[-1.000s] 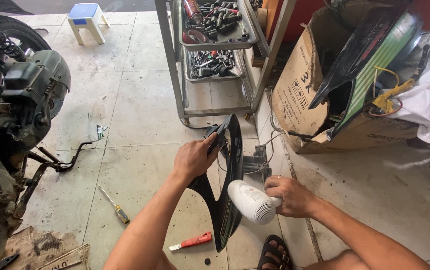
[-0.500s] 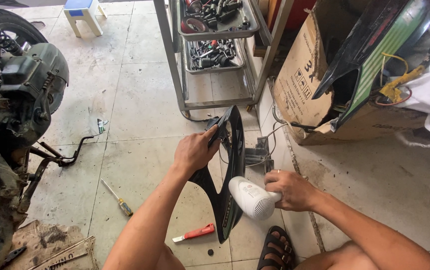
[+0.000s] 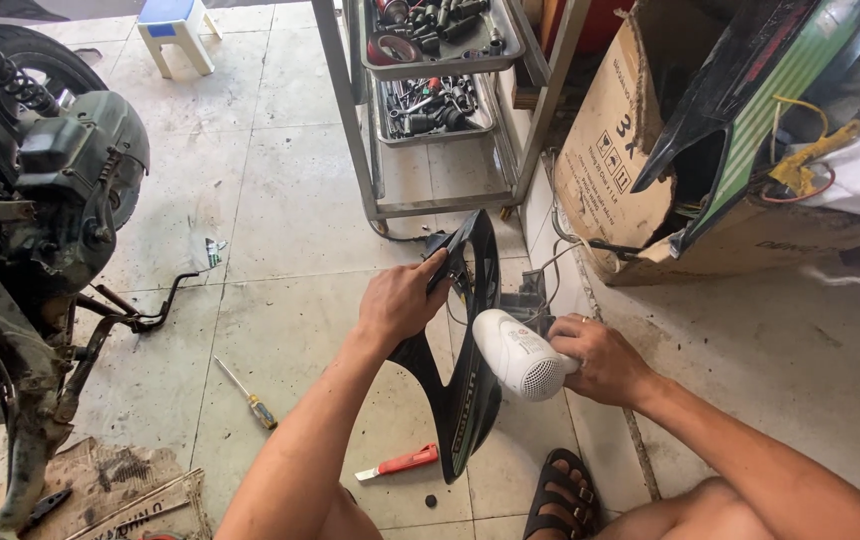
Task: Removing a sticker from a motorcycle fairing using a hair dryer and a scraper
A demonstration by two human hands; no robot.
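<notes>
Fingers of the left hand (image 3: 400, 300) clench the upper edge of a black motorcycle fairing panel (image 3: 465, 370), standing it upright on the tiled floor (image 3: 290, 200). Beside it, the right hand (image 3: 605, 360) grips the handle of a white hair dryer (image 3: 518, 355), whose body rests against the panel's right side. Near the person's sandalled foot (image 3: 560, 495), a red utility knife (image 3: 400, 463) lies at the panel's base, and a screwdriver (image 3: 248, 395) lies further left. A stripped motorcycle (image 3: 40, 220) stands at the left edge. Beyond, a metal tool trolley (image 3: 430, 100) holds sockets, a cardboard box (image 3: 620, 170) of green and black bodywork sits right, and a small blue stool (image 3: 175, 30) stands farthest away.
</notes>
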